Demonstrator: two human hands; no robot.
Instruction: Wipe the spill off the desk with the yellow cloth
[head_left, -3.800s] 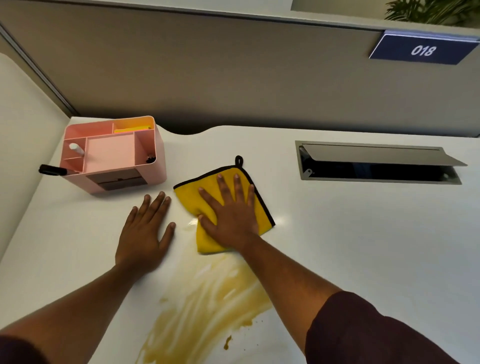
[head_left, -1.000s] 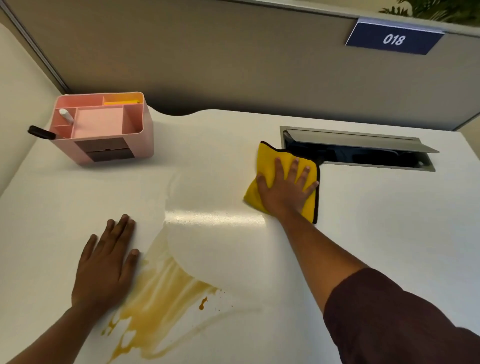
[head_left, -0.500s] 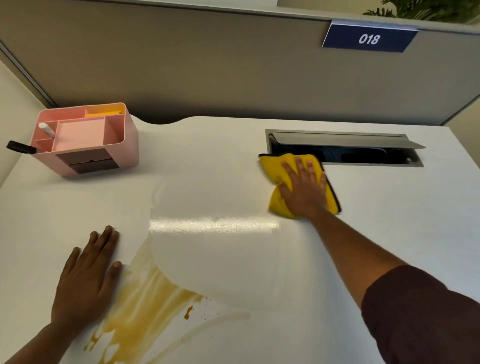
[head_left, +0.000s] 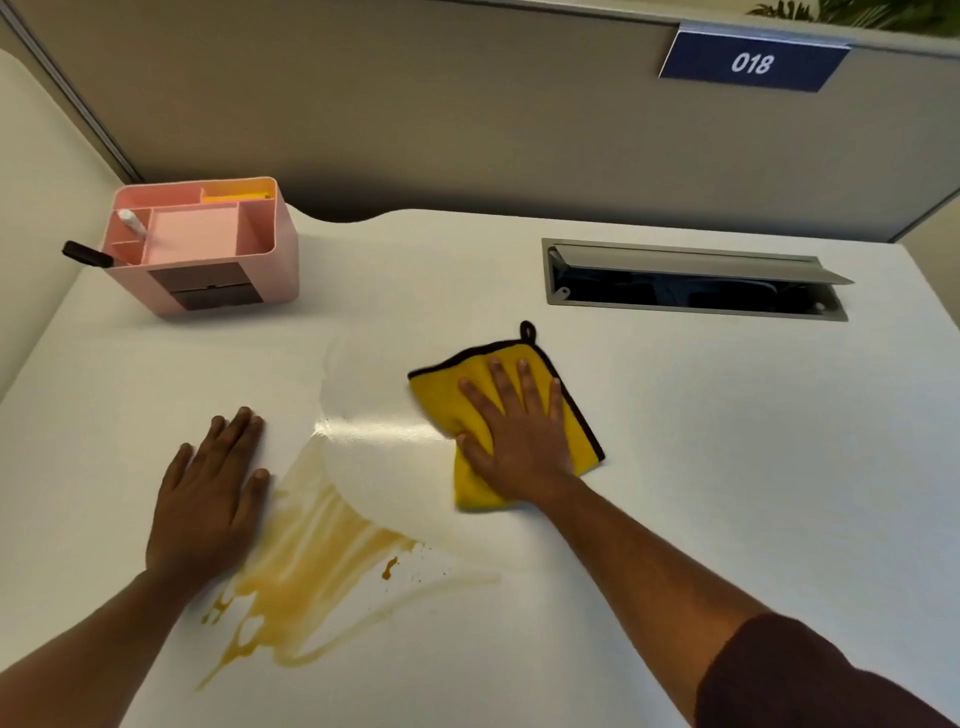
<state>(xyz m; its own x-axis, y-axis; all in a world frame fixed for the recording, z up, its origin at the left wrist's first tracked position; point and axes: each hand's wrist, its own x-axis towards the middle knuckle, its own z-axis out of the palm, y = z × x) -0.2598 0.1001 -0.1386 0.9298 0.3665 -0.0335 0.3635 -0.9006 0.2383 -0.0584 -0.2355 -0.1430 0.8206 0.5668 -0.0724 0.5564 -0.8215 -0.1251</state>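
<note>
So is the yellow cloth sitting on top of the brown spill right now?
No, the yellow cloth lies under the right hand on already clean desk, up and right of the brown spill.

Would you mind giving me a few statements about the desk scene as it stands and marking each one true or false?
1. The right hand lies flat on the yellow cloth. True.
2. The spill is fully wiped away. False: brown streaks remain near the left hand.
3. The left hand holds the cloth. False: it rests flat on the bare desk, touching no cloth.
4. The pink organizer stands at the desk's far left. True.
5. The cable hatch is closed. False: its lid is tilted open.
</note>
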